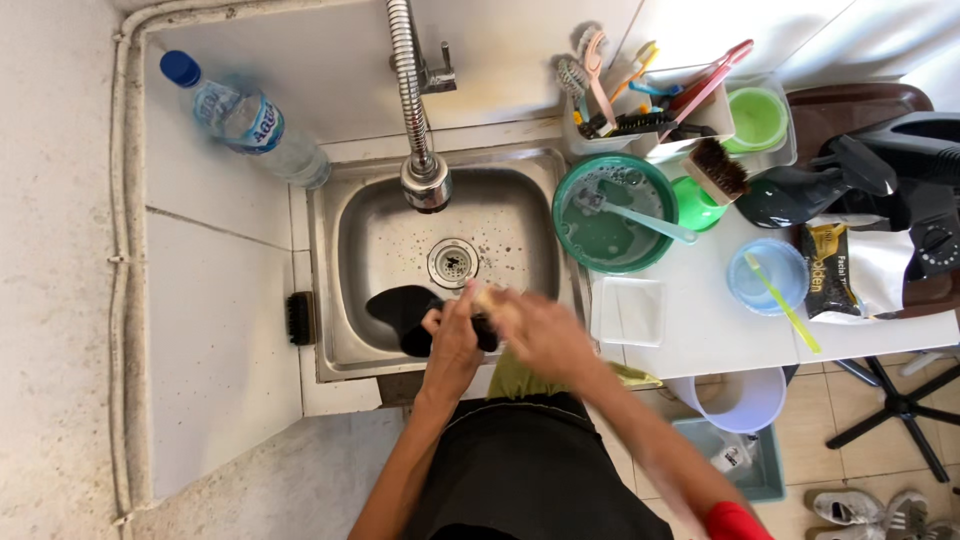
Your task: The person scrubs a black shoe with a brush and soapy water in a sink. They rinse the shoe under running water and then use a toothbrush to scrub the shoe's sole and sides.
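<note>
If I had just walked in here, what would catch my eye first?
Probably the two hands over the steel sink: the left hand grips a black shoe while the blurred right hand presses against it. Next, the green basin of cloudy water with a brush in it, just right of the sink, and behind it the white caddy crowded with brushes. A plastic water bottle lies at the back left.

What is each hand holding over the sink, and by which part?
The left hand grips a black item at its near end, over the sink. The right hand is blurred; a pale thing shows at its fingertips, hold unclear.
</note>
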